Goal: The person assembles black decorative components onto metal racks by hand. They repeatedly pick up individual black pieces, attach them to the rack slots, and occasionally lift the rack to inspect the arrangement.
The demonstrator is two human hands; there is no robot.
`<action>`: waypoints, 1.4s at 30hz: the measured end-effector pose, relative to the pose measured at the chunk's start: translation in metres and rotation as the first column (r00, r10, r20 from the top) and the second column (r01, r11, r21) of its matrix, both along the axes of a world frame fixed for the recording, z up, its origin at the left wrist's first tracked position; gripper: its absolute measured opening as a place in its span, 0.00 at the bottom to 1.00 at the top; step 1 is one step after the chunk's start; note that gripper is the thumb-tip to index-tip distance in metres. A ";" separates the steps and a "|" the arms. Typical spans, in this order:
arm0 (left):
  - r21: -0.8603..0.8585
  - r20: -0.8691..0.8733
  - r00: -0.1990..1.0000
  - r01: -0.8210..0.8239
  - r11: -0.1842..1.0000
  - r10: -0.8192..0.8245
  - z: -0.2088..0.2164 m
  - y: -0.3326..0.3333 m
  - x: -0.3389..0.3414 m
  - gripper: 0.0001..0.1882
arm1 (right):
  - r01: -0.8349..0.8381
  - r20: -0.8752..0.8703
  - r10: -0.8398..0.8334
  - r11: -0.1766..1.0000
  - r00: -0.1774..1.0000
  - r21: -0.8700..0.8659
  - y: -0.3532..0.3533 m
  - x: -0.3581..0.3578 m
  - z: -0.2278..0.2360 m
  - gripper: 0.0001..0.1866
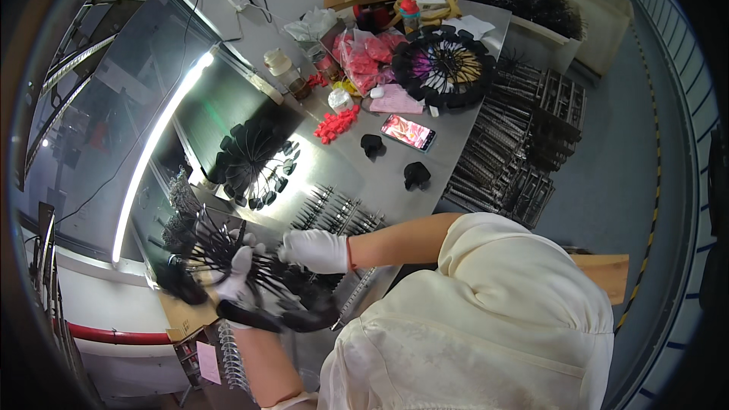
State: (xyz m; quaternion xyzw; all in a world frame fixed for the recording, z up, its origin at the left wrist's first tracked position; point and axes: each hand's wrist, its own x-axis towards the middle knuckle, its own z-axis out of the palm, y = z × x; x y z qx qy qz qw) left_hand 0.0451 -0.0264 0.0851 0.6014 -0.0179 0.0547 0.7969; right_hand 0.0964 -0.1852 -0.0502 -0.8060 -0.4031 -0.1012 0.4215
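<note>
Table: a grey metal worktop (377, 184) spreads beneath a lit phone (408, 132), a person in a cream blouse (478, 319) leaning in below the phone
Metal stacks: bundles of silver rods (490, 148) lie to the right of the phone, past the worktop's edge
Lamp: a glowing tube (163, 156) slants far to the left of the phone
Dark bunch: thin black ribs (211, 249), the work in hand, splay well to the lower left of the phone, blurred in places
Discs: a black one with coloured panels (444, 68) sits just above the phone; a plain black one (254, 159) is well to its left
Left hand: white-gloved (235, 279), lower left of the phone, it appears closed on the ribs, thumb up among them
Right hand: white-gloved (315, 250), nearer below the phone, fingers curled beside the ribs; whether they pinch anything cannot be told
Red pieces: a small heap (336, 124) lies left of the phone
Fingertips: good handling likely means a steady left grip, the right parting one rib at a time under the light, without forcing any that cross
</note>
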 end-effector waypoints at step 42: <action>0.938 0.286 0.878 -0.175 0.299 -0.384 0.023 -0.075 0.032 0.58 | -0.311 -0.387 0.340 0.940 0.857 0.138 -0.054 -0.025 -0.031 0.18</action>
